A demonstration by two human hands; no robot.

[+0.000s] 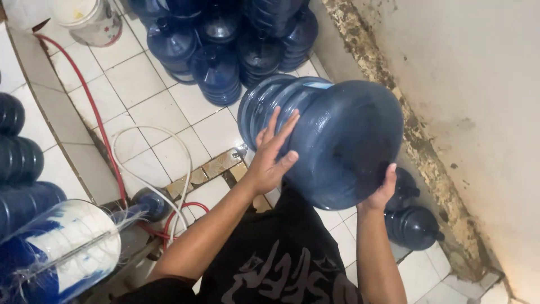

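**Big blue jug held sideways in both hands**

We are holding a jug (337,141) on its side at chest height, above the tiled floor (140,84) and close to the stained wall (478,84). Our left hand (271,157) is pressing flat against the ribbed flank, fingers spread wide and the thumb hooked under the curve. Our right hand (383,188) is cupping the lower edge of the base, fingers curled out of sight behind it, so we cannot tell how far they are wrapping.

The jug is looking empty, so we are judging it light but bulky. Its wall is a stiff, translucent blue plastic, round in section, with moulded rings around the body and a smooth, slightly domed base. The surface is shining as if wet, so it is likely slippery; we are judging that palms on opposite sides, one on the ribs and one under the base rim, are giving the safest hold. It is probably tough rather than fragile.

More jugs (225,45) are standing clustered on the floor ahead, and two more (413,225) are lying by the wall. A red hose (90,107) and a white hose (146,135) are curling across the glossy white tiles. A bristly brush drum (67,247) is sitting at lower left, and a white bucket (95,22) at the top.
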